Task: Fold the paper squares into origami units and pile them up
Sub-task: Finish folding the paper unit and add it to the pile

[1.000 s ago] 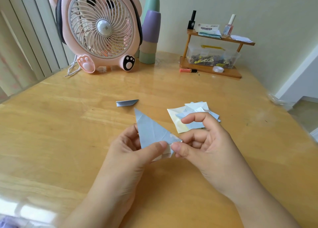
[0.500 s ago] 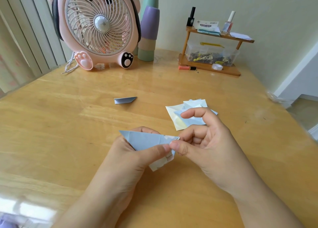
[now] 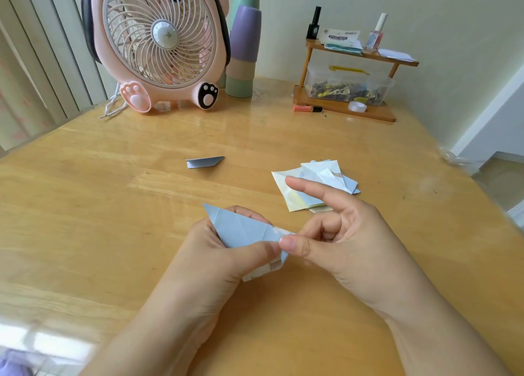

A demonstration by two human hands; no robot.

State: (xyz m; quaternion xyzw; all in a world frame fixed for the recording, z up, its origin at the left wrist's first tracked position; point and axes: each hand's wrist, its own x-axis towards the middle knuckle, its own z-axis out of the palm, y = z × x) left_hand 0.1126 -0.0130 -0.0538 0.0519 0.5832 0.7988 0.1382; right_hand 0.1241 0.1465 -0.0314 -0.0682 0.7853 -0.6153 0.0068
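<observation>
Far left at the back of the table (image 3: 85,205) I see the pink fan (image 3: 158,44), with stacked cups (image 3: 243,49) just beside it. Nearer me, a folded unit (image 3: 204,162) lies flat by itself on the wood. My left hand (image 3: 215,251) grips the blue paper (image 3: 241,228) above the table, thumb across its front and fingers curled behind; the paper's pointed end sticks up and to the left. My right hand (image 3: 340,239) pinches the paper's right tip between thumb and a bent finger, with the index finger stretched out free over the paper pile (image 3: 309,183). That pile of pale yellow and blue squares lies on the table just beyond the right hand, well apart from the lone unit. At the back right stands a small wooden shelf (image 3: 348,109) with bottles on top and a clear box under it.
</observation>
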